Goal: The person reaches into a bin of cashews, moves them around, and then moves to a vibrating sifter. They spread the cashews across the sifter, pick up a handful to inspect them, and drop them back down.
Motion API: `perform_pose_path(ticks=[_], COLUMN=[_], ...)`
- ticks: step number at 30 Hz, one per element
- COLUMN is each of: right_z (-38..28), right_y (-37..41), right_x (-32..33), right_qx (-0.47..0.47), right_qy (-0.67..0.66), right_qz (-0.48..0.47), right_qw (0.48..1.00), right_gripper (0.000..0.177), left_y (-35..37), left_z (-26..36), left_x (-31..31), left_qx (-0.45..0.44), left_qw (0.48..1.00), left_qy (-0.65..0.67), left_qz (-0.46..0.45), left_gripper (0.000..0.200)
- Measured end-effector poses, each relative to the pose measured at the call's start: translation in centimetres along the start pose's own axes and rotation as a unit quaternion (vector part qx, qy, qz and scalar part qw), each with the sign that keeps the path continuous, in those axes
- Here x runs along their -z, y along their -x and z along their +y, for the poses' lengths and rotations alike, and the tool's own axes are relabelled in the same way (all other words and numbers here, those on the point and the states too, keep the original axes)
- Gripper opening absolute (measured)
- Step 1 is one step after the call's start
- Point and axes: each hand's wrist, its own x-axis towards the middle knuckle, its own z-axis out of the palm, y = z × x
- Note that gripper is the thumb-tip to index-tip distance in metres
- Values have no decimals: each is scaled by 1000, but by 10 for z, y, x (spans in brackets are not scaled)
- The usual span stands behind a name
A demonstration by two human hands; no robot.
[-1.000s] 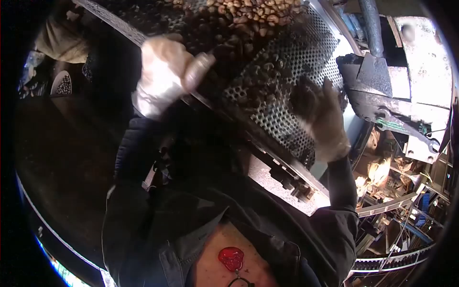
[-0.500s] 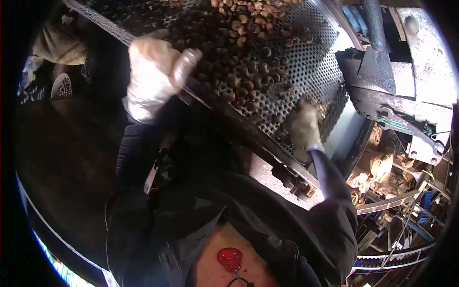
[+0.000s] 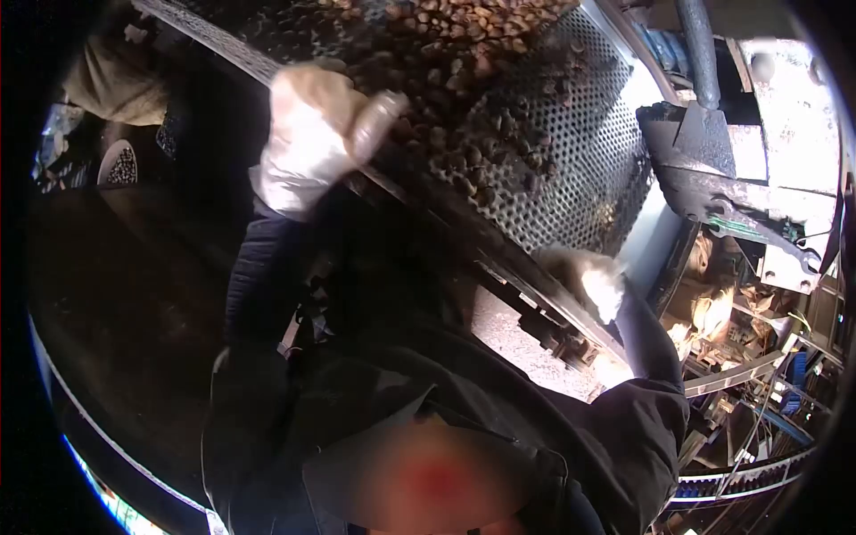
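Nuts (image 3: 481, 31) lie on your perforated tray (image 3: 580, 134), heaped toward the far side: brown, brightly lit ones at the back, darker ones in shade nearer you. They thin out to the right, where bare holes show. Your left hand (image 3: 312, 125), in a pale glove, is at the near rim (image 3: 214, 46), thumb sticking out to the right; fingers mostly hidden, can't tell if it has hold of the rim. Your right hand (image 3: 584, 276), also gloved, is at the tray's near right corner, well apart from the left; fingers unclear, so can't tell how open it is or whether it holds anything. Right of the tray: a dark bar (image 3: 700, 53) meeting a flat plate (image 3: 704, 143), wrench (image 3: 771, 236) lower down. Tan bundles (image 3: 704, 308) below that, blurry. Far left: cloth (image 3: 116, 89) above an oval container (image 3: 119, 163) of small bits.
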Motion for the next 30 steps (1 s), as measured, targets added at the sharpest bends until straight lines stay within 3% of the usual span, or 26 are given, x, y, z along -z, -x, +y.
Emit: perform_pose_path(ticks=[2,3,4,6,7,9,11,13,14,16,17,18,19,20,21,22,25,26,28,30], right_z=[-61,-83,-82,-107,-121,-140,-154,-163,-163,-187,-206,-211,-210,-207,-204,-201,-204,-208,-216,-238], right_y=[25,30,20,-2,-12,-41,-76,-110,-151,-198,-197,-186,-169,-159,-155,-155,-168,-183,-219,-223], right_x=[-46,-60,-58,-54,-54,-88,-139,-172,-171,-187,-202,-188,-161,-130,-97,-67,-10,-13,-28,-67], right_qx=[40,89,219,250,240,267,293,306,457,558,545,573,591,575,538,482,238,262,308,268], right_qy=[-325,-382,-308,-44,81,186,281,380,197,-71,-138,-41,142,264,320,352,400,404,401,429], right_qz=[25,34,89,231,308,312,311,309,126,7,85,178,321,427,486,524,591,604,630,558], right_qw=[944,919,921,939,917,893,860,816,858,827,823,799,727,646,610,608,659,635,590,658], right_gripper=[32,36,38,51,59,55,51,47,37,21,15,17,19,21,23,25,47,51,62,76], left_y=[-1,-7,-3,0,-3,-8,-3,-8,-4,-10,-12,-9,-10,-10,-7,-4,-1,1,-3,-5], left_z=[25,31,14,13,16,37,1,15,24,17,4,7,13,25,30,22,5,23,14,-9], left_x=[-5,-2,1,-3,-2,-1,-2,1,-5,1,6,7,10,9,6,1,3,-3,-1,9], left_qx=[4,8,-32,-7,6,40,3,-1,11,15,-4,-21,-39,9,57,55,59,46,78,81], left_qw=[1000,999,998,1000,1000,999,999,1000,999,1000,999,998,997,999,996,998,996,999,995,994], left_qy=[6,-5,-45,-16,-2,17,-25,-5,23,-9,-36,-51,-66,-10,49,-5,-7,18,63,49], left_qz=[29,53,17,9,6,25,39,4,-26,11,20,3,-13,-35,-57,13,-66,-3,-20,-55], left_gripper=[47,45,42,41,40,44,43,42,47,45,44,44,44,41,38,43,46,50,54,53])
